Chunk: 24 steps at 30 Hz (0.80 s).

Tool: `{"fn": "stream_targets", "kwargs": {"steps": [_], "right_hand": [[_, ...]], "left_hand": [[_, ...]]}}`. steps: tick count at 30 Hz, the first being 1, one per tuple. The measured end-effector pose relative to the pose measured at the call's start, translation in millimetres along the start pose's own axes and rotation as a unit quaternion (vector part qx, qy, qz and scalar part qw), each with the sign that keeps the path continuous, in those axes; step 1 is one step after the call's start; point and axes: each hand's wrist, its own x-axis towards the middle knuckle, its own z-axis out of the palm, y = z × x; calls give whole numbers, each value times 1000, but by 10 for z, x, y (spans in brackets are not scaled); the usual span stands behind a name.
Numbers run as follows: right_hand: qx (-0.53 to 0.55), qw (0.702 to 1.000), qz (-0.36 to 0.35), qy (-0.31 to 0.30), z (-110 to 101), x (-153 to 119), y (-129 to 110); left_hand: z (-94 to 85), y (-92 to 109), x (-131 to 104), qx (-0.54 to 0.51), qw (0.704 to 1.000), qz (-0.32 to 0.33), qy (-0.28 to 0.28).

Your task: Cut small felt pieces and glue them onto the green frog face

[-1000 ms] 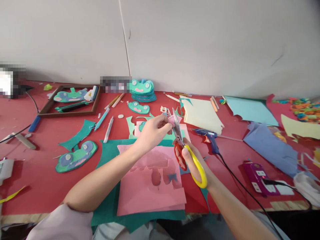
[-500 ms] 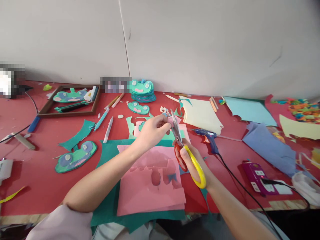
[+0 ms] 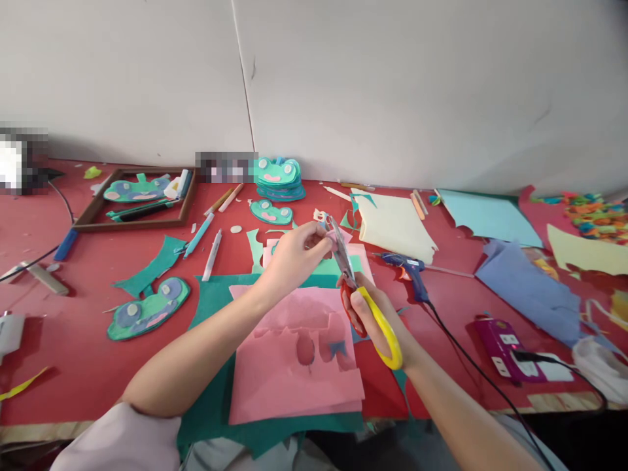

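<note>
My right hand [image 3: 375,314] grips scissors [image 3: 381,327] with one yellow and one red handle. Their blades point up and away, close to the fingertips of my left hand [image 3: 301,252]. Between its thumb and fingers my left hand pinches a small piece of pink felt [image 3: 337,237], mostly hidden by the fingers and the blades. Below both hands lies a pink felt sheet [image 3: 289,386] with shapes cut out of it, on top of a larger dark green felt sheet [image 3: 209,392]. Farther back, a frog-face felt cutout [image 3: 271,212] lies in front of a stack of similar ones [image 3: 279,178].
A blue glue gun [image 3: 407,265] with its cord lies to the right, near a purple power strip [image 3: 507,356]. On the left are a brown wooden frame [image 3: 132,226], a larger felt frog face [image 3: 147,311] and a white pen [image 3: 212,255]. Cream felt [image 3: 392,226] lies beyond.
The scissor blades look closer together now and have shifted slightly left. My left hand has barely moved and still pinches the pink felt.
</note>
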Motion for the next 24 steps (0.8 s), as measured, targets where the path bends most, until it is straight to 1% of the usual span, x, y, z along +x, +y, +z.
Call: {"fn": "stream_targets", "kwargs": {"steps": [3, 8, 14, 19, 24], "right_hand": [[0, 1000, -4, -2, -2, 3, 4], [4, 1000, -11, 20, 8, 15, 4], [-13, 999, -30, -1, -45, 51, 96], [2, 1000, -24, -13, -53, 59, 84], [20, 999, -23, 20, -15, 68, 126]], "left_hand": [[10, -4, 4, -15, 1000, 5, -1], [17, -18, 16, -29, 999, 10, -17], [10, 11, -5, -4, 999, 1, -33], [11, 48, -31, -1, 999, -2, -44], [6, 31, -19, -4, 999, 0, -48]]}}
